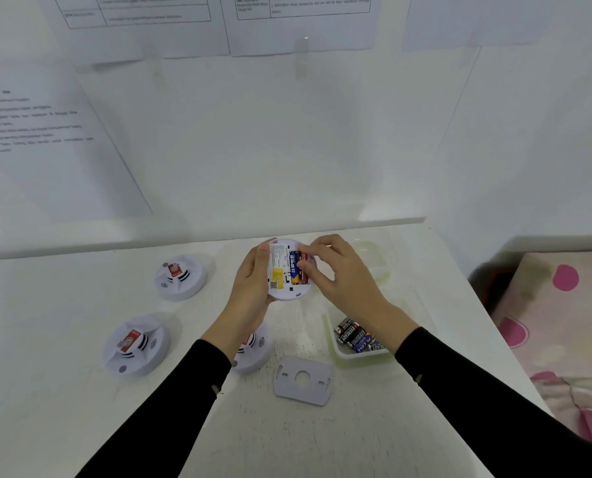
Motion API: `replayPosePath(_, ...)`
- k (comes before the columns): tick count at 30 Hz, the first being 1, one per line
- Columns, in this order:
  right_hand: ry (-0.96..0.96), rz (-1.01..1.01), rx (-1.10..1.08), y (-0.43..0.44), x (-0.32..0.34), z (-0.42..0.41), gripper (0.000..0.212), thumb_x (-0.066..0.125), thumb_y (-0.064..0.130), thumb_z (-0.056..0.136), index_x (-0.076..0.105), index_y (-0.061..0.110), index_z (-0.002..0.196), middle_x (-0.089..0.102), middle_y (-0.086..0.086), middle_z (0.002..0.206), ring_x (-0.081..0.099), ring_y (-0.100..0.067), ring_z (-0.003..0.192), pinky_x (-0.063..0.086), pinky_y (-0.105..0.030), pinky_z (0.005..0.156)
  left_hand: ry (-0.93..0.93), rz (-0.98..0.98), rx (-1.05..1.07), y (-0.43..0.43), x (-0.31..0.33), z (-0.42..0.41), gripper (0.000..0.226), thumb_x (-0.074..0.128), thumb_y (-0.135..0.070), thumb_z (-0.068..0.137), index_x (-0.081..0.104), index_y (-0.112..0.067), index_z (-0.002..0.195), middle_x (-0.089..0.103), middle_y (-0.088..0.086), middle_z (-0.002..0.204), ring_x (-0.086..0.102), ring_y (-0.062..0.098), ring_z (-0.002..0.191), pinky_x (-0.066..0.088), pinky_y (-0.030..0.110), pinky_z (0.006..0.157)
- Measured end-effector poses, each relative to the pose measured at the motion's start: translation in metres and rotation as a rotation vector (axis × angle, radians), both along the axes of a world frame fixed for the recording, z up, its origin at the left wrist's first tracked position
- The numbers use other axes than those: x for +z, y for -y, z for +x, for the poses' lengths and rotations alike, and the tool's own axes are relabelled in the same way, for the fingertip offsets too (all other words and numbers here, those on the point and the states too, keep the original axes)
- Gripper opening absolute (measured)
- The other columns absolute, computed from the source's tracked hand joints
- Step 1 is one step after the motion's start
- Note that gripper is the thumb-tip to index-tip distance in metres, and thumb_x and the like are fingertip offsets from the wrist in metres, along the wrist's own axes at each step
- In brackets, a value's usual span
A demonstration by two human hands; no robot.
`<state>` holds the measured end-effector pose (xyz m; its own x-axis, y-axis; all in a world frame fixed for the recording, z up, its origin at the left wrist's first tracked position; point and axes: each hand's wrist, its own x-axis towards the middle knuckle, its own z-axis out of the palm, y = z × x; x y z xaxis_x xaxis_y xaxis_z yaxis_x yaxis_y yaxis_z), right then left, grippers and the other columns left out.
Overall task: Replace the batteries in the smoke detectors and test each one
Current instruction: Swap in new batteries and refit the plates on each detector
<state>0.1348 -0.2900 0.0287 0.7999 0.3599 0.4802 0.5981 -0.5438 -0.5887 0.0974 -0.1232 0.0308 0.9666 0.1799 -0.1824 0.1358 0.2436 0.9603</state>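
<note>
White plastic smoke detector [286,270], flipped back-side up, is held just above the counter [356,426] by the person's left hand [253,291], which grips its rim. Two cells lie in the open bay: a blue battery [294,269] and a red battery [304,267]. The right hand [339,274] pinches the red one betw. thumb and forefinger; going in or coming out, can't tell. Its grey mounting plate [303,379] lies detached, nearer the person. Spare batteries [355,336] wait in a clear tub [332,343] at right. Three more units rest face up: far-left detector [179,276], near-left detector [134,345], third detector [255,350] partly under the left forearm. Whether those are done can't be told. Judged: one unit mid-swap, testing likely ahead.
</note>
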Motion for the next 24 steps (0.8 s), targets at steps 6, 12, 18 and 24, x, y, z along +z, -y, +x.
replayPosePath(6, 0.331, -0.336, -0.133, 0.005, -0.004, -0.015, 0.045, 0.032, 0.044, 0.101, 0.058, 0.023, 0.131, 0.062, -0.002, 0.123, 0.058, -0.024, 0.099, 0.043, -0.038, 0.085, -0.010, -0.008, 0.022, -0.001, 0.004, -0.003, 0.033, 0.038, -0.040, 0.106, 0.063, -0.024, 0.120, 0.073, 0.007, 0.113, 0.072, 0.022, 0.096, 0.057, 0.049, 0.084)
replayPosePath(12, 0.289, -0.525, -0.133, 0.006, 0.001, -0.030, 0.053, 0.018, 0.046, 0.103, 0.051, 0.025, 0.139, 0.056, -0.002, 0.137, 0.057, -0.028, 0.110, 0.037, -0.042, 0.093, -0.012, -0.041, 0.036, -0.001, -0.001, -0.018, 0.037, 0.038, -0.039, 0.106, 0.059, -0.019, 0.128, 0.069, 0.011, 0.121, 0.070, 0.026, 0.105, 0.059, 0.045, 0.082)
replayPosePath(18, 0.171, -0.121, 0.158, -0.002, -0.008, -0.094, 0.034, 0.051, 0.017, 0.097, 0.056, 0.005, 0.129, 0.054, -0.010, 0.133, 0.054, -0.023, 0.116, 0.046, -0.034, 0.097, -0.005, -0.051, 0.063, -0.021, -0.002, -0.043, 0.044, 0.037, -0.042, 0.106, 0.055, -0.013, 0.134, 0.067, 0.015, 0.125, 0.067, 0.033, 0.111, 0.058, 0.048, 0.086)
replayPosePath(24, 0.106, -0.098, 0.249, 0.007, -0.058, -0.134, 0.023, 0.062, 0.006, 0.086, 0.062, 0.005, 0.109, 0.053, -0.012, 0.130, 0.055, -0.020, 0.115, 0.047, -0.028, 0.097, -0.030, -0.036, 0.107, -0.037, -0.015, -0.080, 0.041, 0.036, -0.039, 0.106, 0.055, -0.016, 0.134, 0.069, 0.007, 0.124, 0.069, 0.024, 0.108, 0.060, 0.035, 0.070)
